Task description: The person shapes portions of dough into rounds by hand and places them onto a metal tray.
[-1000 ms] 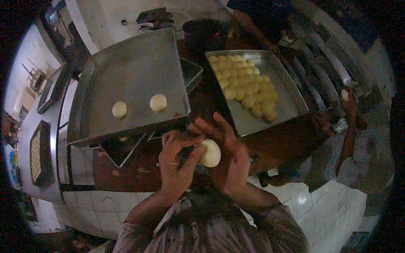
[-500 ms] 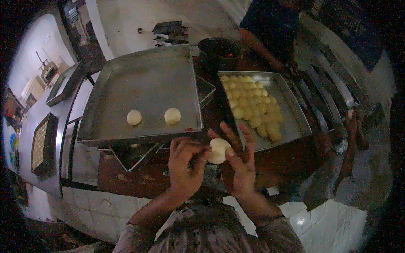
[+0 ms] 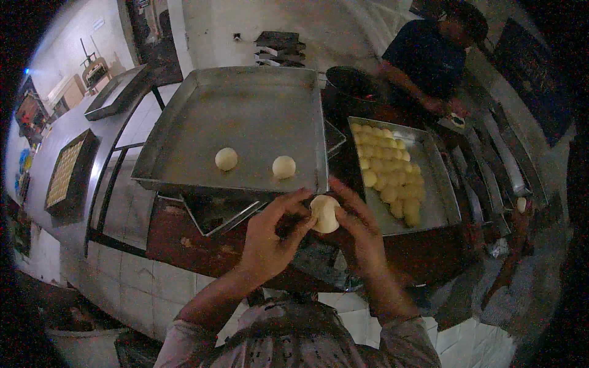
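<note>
Between my two hands is a pale piece of dough [image 3: 325, 214], somewhat flattened, held over the near edge of the dark table. The thumb and fingers of my left hand [image 3: 279, 224] pinch its left side. My right hand [image 3: 362, 227] grips its right side, thumb against the front and fingers curled behind. Just beyond, a large metal tray [image 3: 245, 104] carries two dough balls, one on the left [image 3: 226, 159] and one on the right [image 3: 284, 167], near its front side. To the right, a second metal tray [image 3: 438, 175] holds rows of smaller yellowish balls [image 3: 386, 172].
A black round pan [image 3: 351, 83] stands behind the trays. A co-worker [image 3: 423, 61] works at the far right, and another person's hand [image 3: 521, 211] holds a small pale piece. Long metal molds [image 3: 506, 156] line the right side. At left, a metal table [image 3: 37, 165] bears a filled tray [image 3: 72, 172].
My view has shifted, so the trays appear farther right. My fingers have closed in on the dough, which now looks pulled taller. The co-worker's hands have come into view.
</note>
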{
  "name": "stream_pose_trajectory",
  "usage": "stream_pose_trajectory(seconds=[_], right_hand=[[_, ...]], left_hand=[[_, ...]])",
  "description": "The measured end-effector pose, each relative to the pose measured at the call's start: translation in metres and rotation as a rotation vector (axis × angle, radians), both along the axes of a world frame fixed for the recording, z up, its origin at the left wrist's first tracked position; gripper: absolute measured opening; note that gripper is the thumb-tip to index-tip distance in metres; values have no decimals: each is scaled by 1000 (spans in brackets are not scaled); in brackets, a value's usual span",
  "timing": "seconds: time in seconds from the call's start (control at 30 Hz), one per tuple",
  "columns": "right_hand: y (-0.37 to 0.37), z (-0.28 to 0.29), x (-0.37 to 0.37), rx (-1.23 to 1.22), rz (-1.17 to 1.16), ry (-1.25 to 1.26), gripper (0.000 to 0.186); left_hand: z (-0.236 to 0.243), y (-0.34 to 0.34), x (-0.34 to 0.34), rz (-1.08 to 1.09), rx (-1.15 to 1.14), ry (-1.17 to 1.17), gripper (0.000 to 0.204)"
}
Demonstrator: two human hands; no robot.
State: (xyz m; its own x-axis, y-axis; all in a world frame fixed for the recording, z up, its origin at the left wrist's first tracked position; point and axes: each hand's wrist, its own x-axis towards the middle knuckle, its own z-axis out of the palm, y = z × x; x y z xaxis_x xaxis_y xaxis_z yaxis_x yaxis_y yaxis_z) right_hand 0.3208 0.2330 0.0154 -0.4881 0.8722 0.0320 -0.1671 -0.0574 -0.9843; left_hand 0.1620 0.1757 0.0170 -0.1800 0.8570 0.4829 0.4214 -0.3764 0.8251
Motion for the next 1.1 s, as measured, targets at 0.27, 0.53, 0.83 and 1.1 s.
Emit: stream_pose_trajectory(seconds=[0.27,0.53,0.83,1.1], right_hand=[[-1,6,-26,-48,128,61,49],[-7,21,-76,163,96,-16,50],[20,45,-182,948,308,-157,63],[68,16,-311,1011,357,-447,69]], left_hand=[[-7,-4,-18,72,-57,-291,17],[-14,-14,-51,49,10,-409,15],[5,-35,-134,156,-141,-690,16],[-1,-73,-256,672,-54,-87,28]])
